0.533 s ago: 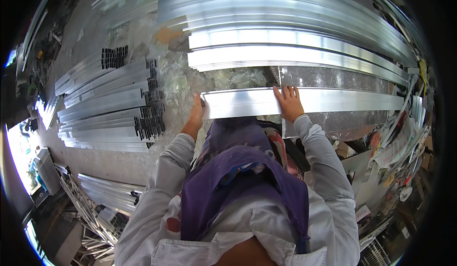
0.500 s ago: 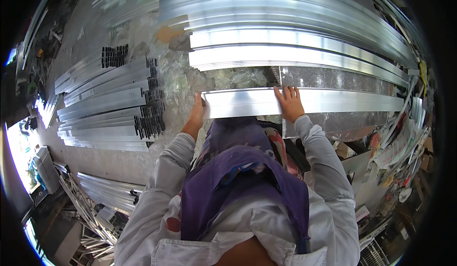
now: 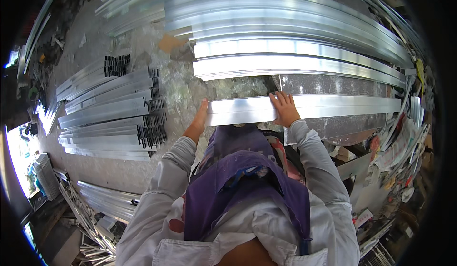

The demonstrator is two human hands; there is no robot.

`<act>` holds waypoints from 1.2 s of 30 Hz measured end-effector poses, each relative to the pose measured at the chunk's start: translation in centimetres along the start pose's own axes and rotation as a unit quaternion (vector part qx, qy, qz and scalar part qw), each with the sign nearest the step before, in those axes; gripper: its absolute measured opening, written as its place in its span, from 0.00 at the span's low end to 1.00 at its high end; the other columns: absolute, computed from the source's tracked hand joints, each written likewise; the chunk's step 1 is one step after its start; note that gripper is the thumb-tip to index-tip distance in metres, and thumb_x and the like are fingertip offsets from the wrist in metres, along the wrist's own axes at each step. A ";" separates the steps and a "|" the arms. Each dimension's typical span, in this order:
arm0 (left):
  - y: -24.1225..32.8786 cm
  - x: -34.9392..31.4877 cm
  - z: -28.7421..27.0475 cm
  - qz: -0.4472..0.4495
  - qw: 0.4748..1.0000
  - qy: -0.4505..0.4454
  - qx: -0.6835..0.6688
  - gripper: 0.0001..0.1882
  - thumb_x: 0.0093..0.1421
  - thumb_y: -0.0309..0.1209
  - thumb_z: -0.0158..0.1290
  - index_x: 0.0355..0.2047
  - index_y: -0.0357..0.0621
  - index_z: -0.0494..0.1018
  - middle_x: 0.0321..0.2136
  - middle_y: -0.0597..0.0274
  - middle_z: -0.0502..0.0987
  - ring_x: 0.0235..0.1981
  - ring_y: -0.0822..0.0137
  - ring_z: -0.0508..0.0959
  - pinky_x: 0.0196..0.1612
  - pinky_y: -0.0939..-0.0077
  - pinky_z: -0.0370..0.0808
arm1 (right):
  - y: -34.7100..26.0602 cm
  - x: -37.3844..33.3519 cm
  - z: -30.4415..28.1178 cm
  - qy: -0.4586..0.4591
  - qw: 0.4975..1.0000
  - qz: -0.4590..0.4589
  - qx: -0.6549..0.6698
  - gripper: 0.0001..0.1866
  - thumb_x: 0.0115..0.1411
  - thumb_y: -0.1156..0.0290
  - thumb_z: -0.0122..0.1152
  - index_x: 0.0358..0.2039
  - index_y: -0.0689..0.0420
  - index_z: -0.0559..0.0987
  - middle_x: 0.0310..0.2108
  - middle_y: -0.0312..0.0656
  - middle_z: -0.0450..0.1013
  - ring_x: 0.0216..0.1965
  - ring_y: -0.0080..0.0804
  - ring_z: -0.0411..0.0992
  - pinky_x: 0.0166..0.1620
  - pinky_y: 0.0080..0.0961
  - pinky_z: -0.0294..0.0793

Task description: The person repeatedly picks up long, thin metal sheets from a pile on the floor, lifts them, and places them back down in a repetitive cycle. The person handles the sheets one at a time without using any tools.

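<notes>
A long, shiny aluminium profile (image 3: 240, 111) lies crosswise in front of me, running off to the right. My left hand (image 3: 197, 122) is flat against its left end, fingers straight and pointing away from me. Farther along, my right hand (image 3: 285, 109) rests across its top, with the fingertips reaching over the far edge. The profile hides part of that hand's grip. Beneath the profile's right part is a worn, pale-scuffed board (image 3: 333, 128). A purple apron (image 3: 228, 147) covers my front just on the near side of the profile.
Beyond the profile lies a large stack of long aluminium profiles (image 3: 285, 18). Shorter profiles (image 3: 104, 109) with dark, open ends are piled at left. Crumpled clear plastic film (image 3: 181, 83) lies between the stacks. Thin metal strips (image 3: 90, 228) fill the lower left, and mixed scraps (image 3: 395, 156) the right.
The scene has shifted slightly down in view. My left hand's fingers now lie straighter along the profile's end, and my right hand has slid slightly left along it.
</notes>
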State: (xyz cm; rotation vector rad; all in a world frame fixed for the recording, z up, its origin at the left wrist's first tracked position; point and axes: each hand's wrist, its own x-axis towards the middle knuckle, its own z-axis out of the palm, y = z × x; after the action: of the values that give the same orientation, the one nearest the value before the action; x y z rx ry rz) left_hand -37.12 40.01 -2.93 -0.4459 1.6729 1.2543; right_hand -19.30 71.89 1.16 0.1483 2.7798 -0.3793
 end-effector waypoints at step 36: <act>16.7 -2.5 4.4 0.507 0.565 -0.015 0.651 0.31 0.37 0.35 0.71 0.41 0.40 0.71 0.33 0.51 0.74 0.39 0.48 0.74 0.41 0.56 0.72 | 2.1 -9.3 1.0 0.304 0.560 0.346 0.689 0.21 0.61 0.59 0.63 0.50 0.56 0.74 0.48 0.44 0.71 0.44 0.35 0.74 0.46 0.31 0.75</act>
State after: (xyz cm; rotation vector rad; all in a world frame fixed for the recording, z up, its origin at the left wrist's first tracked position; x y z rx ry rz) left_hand -46.30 49.99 7.96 1.6330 2.3346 0.2611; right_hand -9.93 73.10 2.89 1.8761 1.7509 -2.4256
